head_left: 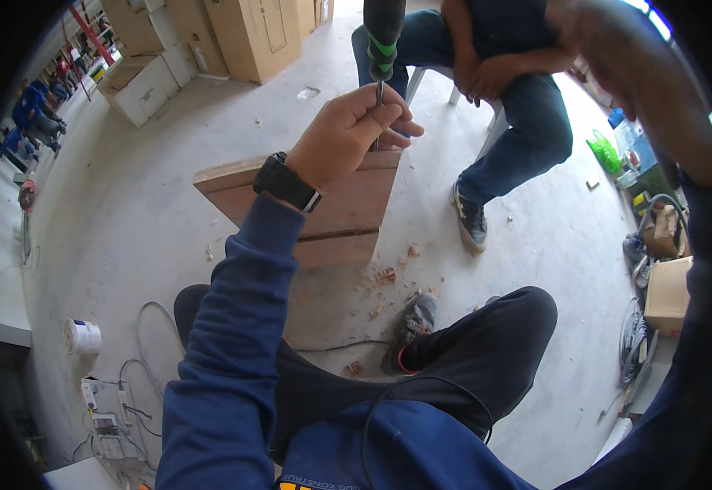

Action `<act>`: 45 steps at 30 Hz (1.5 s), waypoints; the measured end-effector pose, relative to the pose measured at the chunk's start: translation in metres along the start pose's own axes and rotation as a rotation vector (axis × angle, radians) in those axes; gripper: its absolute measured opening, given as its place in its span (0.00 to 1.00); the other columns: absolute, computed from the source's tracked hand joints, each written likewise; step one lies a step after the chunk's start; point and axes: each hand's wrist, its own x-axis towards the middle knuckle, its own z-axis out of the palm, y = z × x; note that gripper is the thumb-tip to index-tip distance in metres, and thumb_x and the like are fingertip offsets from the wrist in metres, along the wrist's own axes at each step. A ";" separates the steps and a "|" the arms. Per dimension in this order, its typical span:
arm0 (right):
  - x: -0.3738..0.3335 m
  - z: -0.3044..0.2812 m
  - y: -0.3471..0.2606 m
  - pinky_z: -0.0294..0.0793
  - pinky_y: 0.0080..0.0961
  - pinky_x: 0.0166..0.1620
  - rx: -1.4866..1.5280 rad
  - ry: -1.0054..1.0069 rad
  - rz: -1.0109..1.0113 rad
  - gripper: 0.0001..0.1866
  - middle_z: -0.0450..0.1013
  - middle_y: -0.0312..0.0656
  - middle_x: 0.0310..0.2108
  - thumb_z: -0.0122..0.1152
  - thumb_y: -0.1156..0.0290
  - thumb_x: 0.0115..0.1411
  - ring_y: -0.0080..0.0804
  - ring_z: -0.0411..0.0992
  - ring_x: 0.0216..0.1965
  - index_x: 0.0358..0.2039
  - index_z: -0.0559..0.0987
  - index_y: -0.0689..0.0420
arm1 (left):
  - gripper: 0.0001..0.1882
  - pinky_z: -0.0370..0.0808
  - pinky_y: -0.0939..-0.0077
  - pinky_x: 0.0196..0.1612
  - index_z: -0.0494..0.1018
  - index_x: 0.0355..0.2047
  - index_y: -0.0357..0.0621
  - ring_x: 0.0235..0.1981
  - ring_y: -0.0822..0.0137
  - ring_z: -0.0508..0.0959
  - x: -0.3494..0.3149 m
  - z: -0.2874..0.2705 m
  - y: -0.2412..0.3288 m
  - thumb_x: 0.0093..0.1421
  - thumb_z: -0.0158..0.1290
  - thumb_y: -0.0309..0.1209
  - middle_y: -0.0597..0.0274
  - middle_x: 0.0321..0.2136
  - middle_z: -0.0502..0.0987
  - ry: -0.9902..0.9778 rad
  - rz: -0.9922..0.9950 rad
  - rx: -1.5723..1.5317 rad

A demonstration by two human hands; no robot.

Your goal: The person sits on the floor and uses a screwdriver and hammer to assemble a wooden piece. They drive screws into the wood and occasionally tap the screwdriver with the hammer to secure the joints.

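Observation:
My left hand (pixel 356 131), with a black watch (pixel 287 183) on its wrist, is closed around the thin metal shaft of a hand tool (pixel 382 51). Its black-and-green handle points upward out of the frame; whether it is a chisel or a screwdriver I cannot tell. The shaft's lower end meets the top edge of a reddish-brown wooden piece (pixel 344 200), partly behind my fingers. A dark groove crosses this piece low down. My right hand (pixel 609 57) is raised at the upper right, smeared by motion, apart from the tool; its fingers cannot be made out.
Another person sits opposite, hands (pixel 482 77) together, one shoe (pixel 470 219) near the wood. Wood chips (pixel 385 277) litter the floor by my shoe (pixel 413 327). Cardboard boxes (pixel 254 41) stand at the back. A white bucket (pixel 82 336) and power strips (pixel 111 408) lie left, coiled cable (pixel 632 343) right.

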 end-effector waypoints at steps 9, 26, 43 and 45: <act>0.004 0.010 -0.014 0.61 0.13 0.17 0.047 -0.047 0.159 0.30 0.66 0.30 0.22 0.53 0.59 0.74 0.12 0.61 0.15 0.69 0.64 0.65 | 0.09 0.82 0.74 0.49 0.74 0.43 0.39 0.44 0.66 0.84 0.002 -0.003 0.001 0.75 0.46 0.30 0.54 0.41 0.83 0.012 -0.053 -0.019; 0.019 0.010 -0.020 0.80 0.27 0.43 0.511 -0.540 -0.046 0.30 0.76 0.42 0.35 0.51 0.57 0.75 0.28 0.78 0.39 0.67 0.66 0.67 | 0.10 0.81 0.72 0.50 0.75 0.44 0.40 0.44 0.65 0.84 0.002 -0.005 0.002 0.75 0.45 0.31 0.54 0.42 0.84 0.020 -0.077 0.013; -0.005 0.082 0.050 0.60 0.11 0.19 0.300 0.012 0.179 0.21 0.67 0.26 0.22 0.60 0.53 0.70 0.09 0.65 0.19 0.52 0.77 0.57 | 0.09 0.81 0.78 0.45 0.76 0.43 0.39 0.43 0.69 0.84 -0.003 -0.003 0.004 0.73 0.50 0.31 0.57 0.39 0.83 0.075 -0.118 -0.002; -0.017 0.128 0.084 0.62 0.12 0.18 0.469 0.037 0.321 0.20 0.67 0.26 0.22 0.62 0.52 0.69 0.10 0.64 0.17 0.46 0.77 0.57 | 0.10 0.80 0.79 0.43 0.74 0.45 0.38 0.41 0.69 0.84 -0.002 -0.003 0.006 0.72 0.51 0.33 0.58 0.40 0.82 0.078 -0.083 -0.032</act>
